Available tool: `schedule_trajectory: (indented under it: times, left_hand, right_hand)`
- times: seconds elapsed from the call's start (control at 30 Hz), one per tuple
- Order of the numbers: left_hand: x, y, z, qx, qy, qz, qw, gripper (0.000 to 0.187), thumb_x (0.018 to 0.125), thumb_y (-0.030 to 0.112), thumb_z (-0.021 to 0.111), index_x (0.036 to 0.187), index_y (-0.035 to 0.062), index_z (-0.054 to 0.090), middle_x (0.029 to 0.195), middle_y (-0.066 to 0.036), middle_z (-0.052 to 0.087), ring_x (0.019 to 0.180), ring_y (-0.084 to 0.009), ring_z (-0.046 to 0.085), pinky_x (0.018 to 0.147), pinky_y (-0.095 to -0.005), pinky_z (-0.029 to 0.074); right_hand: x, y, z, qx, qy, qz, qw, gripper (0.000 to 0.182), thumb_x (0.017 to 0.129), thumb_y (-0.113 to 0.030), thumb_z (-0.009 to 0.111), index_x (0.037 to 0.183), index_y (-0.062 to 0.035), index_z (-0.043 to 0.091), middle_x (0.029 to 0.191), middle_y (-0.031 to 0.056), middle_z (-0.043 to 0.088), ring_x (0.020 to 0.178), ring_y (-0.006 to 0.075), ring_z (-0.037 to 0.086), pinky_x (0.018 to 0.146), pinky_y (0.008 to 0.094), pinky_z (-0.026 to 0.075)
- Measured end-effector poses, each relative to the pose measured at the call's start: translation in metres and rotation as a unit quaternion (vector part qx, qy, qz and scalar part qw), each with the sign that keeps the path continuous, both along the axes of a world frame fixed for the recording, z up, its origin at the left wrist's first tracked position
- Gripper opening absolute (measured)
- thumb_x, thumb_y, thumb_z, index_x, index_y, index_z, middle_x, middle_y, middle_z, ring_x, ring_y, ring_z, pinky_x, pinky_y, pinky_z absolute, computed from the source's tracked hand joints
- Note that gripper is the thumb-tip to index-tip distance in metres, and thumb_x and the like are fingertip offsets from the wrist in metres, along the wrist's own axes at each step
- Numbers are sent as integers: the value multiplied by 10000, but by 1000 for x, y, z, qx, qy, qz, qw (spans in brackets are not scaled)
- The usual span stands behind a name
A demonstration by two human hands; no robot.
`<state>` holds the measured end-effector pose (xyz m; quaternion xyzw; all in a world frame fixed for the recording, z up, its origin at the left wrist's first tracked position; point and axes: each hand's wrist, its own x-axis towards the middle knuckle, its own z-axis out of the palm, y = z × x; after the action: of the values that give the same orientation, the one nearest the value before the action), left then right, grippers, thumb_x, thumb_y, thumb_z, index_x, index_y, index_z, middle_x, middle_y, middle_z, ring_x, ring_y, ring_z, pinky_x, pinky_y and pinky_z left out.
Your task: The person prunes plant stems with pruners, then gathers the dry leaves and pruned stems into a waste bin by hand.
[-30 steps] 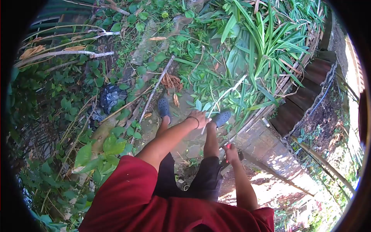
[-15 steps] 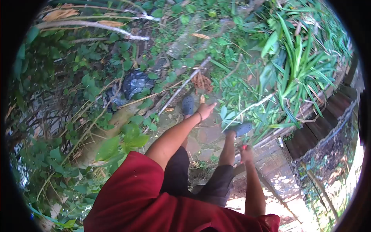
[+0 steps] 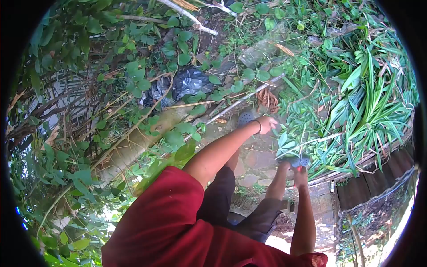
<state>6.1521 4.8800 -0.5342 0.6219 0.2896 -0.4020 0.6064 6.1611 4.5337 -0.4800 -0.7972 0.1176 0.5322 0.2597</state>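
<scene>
My left hand [image 3: 267, 125], with a dark band at the wrist, reaches over the path beside green leaves. Its fingers are loosely apart, and nothing shows between them. Farther right and lower, my right hand [image 3: 301, 176] is closed round a small red-handled tool [image 3: 300, 169], mostly hidden by the fingers. This hand is in front of my right clog [image 3: 304, 162]. Between the hands, a thin cut stem [image 3: 318, 140] lies over leafy cuttings. A brown dried leaf [image 3: 267, 100] rests just above my left hand, and my left clog [image 3: 245, 117] is partly behind the wrist.
Long strap-like leaves [image 3: 371, 98] fill the right side. A pale stick [image 3: 244, 99] crosses the path diagonally. Black plastic bags [image 3: 191, 83] lie by a thick trunk [image 3: 129, 153] among vines on the left. Dark roofing sheets [image 3: 373, 180] edge the lower right.
The view has shifted, so the scene sits farther right. My right hand has risen toward the right clog with the red-handled tool. My left hand's fingers look less spread.
</scene>
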Motion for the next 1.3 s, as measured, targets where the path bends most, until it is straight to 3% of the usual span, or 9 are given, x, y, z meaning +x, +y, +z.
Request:
schedule_trajectory:
  times: [0.07,0.2,0.43,0.6,0.63,0.87,1.1,1.2,1.3]
  left_hand:
    - [-25,18,-42,202,-86,-135,966,347,889,115,505,1205,109,647,1064,-143,701,943,-305,678,844,-368,519]
    - [-32,55,-26,262,-32,-106,959,221,870,139,564,1013,144,732,990,-124,715,924,-301,676,821,-375,523]
    - [-62,62,-8,158,20,-84,984,277,919,253,524,875,90,744,721,-90,709,593,-173,672,641,-325,533]
    - [-41,37,32,120,75,-140,980,455,949,411,504,697,113,736,627,-54,671,611,-188,658,658,-339,517]
    - [-30,34,33,126,77,-187,971,523,960,478,483,667,125,734,638,-55,673,675,-210,674,708,-355,518]
    - [-29,7,-8,95,92,-120,984,248,952,182,507,1055,64,699,822,-59,732,809,-201,692,790,-320,510]
    - [-4,2,1,70,49,-56,995,283,928,99,503,1149,32,667,885,-60,739,827,-154,691,755,-295,528]
    - [8,9,3,27,71,-63,995,280,969,207,521,1147,57,676,879,-59,736,830,-147,688,733,-309,534]
    - [25,33,21,-102,127,233,959,438,972,493,517,1123,111,669,933,-37,707,821,-146,664,728,-295,528]
  right_hand:
    - [8,9,0,-10,2,18,1000,627,763,-401,693,1173,48,538,1082,265,627,1019,407,597,901,431,441]
    - [15,14,-7,-37,-2,45,998,614,770,-405,677,1183,30,542,1106,257,625,1053,401,590,914,424,436]
    - [11,3,-35,-34,-55,88,994,608,763,-403,698,1132,61,563,1035,253,631,975,382,595,891,429,447]
    - [20,3,-38,-48,-21,84,995,605,767,-373,706,1161,58,548,1088,254,626,1012,376,594,899,435,445]
    - [21,2,-40,-48,-30,92,994,638,758,-420,685,1172,42,535,1116,315,607,1074,476,568,924,484,433]
    - [41,13,-20,-55,-18,79,995,671,753,-415,684,1213,49,528,1141,322,604,1103,466,567,935,470,437]
    - [46,4,-12,-60,-29,88,994,679,749,-420,669,1209,47,494,1111,307,613,1051,472,582,910,487,436]
    - [45,-4,-13,-56,-37,80,995,693,741,-416,681,1213,53,491,1120,312,609,1062,468,580,919,474,438]
    - [42,-11,-18,-52,-29,71,996,676,751,-396,683,1217,53,490,1123,314,608,1071,459,581,920,460,443]
